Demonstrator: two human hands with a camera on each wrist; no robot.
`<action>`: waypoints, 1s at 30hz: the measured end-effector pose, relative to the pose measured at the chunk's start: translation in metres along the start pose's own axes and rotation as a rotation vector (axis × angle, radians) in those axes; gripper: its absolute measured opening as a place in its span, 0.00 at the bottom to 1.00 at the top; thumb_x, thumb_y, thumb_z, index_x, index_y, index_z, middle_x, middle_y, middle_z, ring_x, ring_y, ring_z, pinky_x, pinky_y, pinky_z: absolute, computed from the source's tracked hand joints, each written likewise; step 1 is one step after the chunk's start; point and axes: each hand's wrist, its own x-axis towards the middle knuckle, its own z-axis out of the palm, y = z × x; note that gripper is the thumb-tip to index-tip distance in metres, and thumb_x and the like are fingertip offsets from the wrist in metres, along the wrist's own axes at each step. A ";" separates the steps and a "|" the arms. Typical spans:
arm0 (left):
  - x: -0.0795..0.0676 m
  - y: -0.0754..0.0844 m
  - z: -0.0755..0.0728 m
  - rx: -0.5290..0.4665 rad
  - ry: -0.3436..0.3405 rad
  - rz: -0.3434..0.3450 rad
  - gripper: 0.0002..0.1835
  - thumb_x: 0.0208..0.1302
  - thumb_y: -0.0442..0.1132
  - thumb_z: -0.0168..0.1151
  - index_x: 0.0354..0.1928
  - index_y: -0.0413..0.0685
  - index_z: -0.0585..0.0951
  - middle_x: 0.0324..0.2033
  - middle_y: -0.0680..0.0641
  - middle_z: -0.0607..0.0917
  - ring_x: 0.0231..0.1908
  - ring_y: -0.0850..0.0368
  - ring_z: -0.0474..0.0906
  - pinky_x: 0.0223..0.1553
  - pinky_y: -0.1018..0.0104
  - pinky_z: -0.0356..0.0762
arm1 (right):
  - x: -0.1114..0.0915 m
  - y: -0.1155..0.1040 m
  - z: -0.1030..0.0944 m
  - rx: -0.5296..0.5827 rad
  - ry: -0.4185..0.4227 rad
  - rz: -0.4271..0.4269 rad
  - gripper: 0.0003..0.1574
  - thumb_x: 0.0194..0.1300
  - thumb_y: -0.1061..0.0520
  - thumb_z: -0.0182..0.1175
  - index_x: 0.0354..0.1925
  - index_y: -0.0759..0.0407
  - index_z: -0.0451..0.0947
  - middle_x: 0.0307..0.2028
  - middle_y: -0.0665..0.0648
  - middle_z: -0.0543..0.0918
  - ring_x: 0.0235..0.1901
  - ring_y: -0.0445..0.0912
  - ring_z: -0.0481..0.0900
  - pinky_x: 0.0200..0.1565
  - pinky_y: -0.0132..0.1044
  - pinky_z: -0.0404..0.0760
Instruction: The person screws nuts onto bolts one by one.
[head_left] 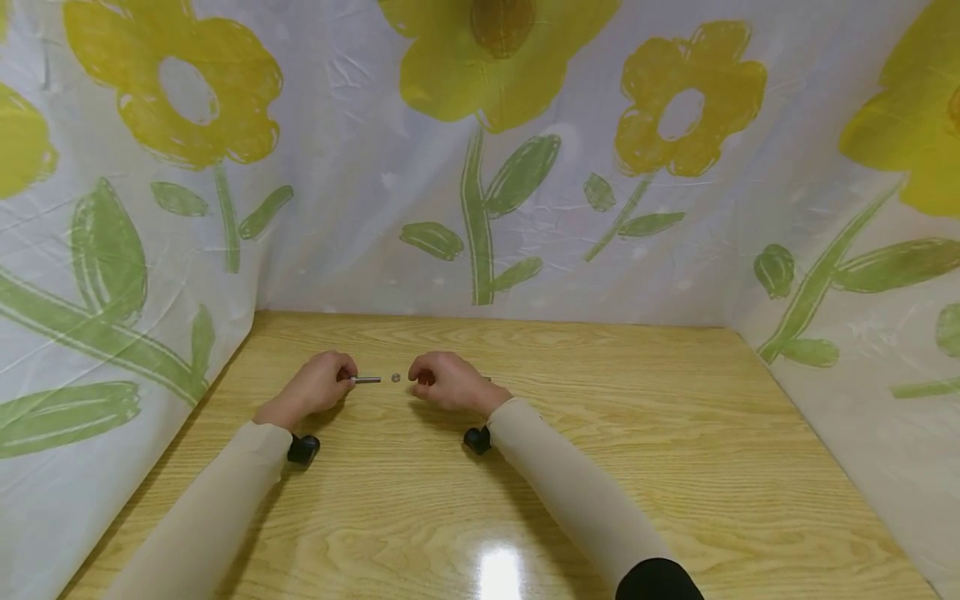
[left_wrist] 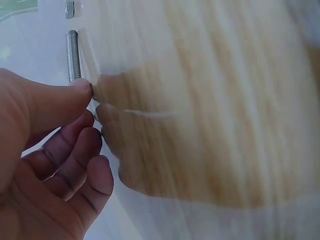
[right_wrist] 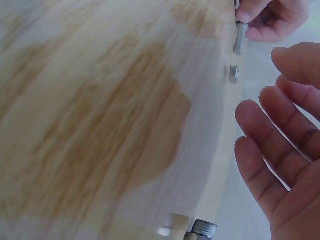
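Note:
My left hand (head_left: 318,383) pinches one end of a silver threaded bolt (head_left: 367,380) at the far left part of the table. In the left wrist view the thread of the bolt (left_wrist: 73,52) shows past the thumb, and its other end is hidden by the fingers. A small metal nut (head_left: 396,377) lies just beyond the bolt's free end, apart from it. To the right of the nut is my right hand (head_left: 447,381), fingers loosely bent and holding nothing. In the right wrist view the nut (right_wrist: 234,74) lies near its thumb and fingertips.
A knurled metal piece (right_wrist: 204,229) lies on the table at the bottom of the right wrist view, mostly cut off. The glossy wood-grain table (head_left: 637,433) meets a flower-printed curtain (head_left: 360,208) at the back and both sides.

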 end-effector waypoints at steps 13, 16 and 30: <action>-0.006 0.003 -0.004 -0.049 0.048 0.028 0.03 0.63 0.28 0.57 0.38 0.38 0.76 0.30 0.45 0.78 0.29 0.53 0.72 0.33 0.57 0.72 | 0.015 -0.003 0.003 -0.016 -0.020 0.009 0.12 0.67 0.53 0.60 0.47 0.55 0.79 0.36 0.45 0.79 0.35 0.37 0.75 0.40 0.30 0.74; -0.008 0.006 -0.006 -0.064 0.052 0.019 0.03 0.64 0.28 0.57 0.39 0.39 0.76 0.30 0.45 0.78 0.29 0.53 0.72 0.33 0.57 0.72 | 0.019 -0.005 0.002 -0.025 -0.038 0.021 0.13 0.67 0.54 0.61 0.48 0.56 0.79 0.36 0.46 0.80 0.35 0.38 0.75 0.40 0.31 0.74; -0.013 0.010 -0.010 -0.127 0.072 0.016 0.04 0.64 0.26 0.55 0.38 0.40 0.75 0.30 0.46 0.79 0.29 0.54 0.73 0.33 0.58 0.73 | 0.041 0.003 0.008 -0.075 -0.112 0.058 0.16 0.66 0.54 0.62 0.51 0.53 0.77 0.38 0.48 0.80 0.37 0.39 0.76 0.41 0.31 0.75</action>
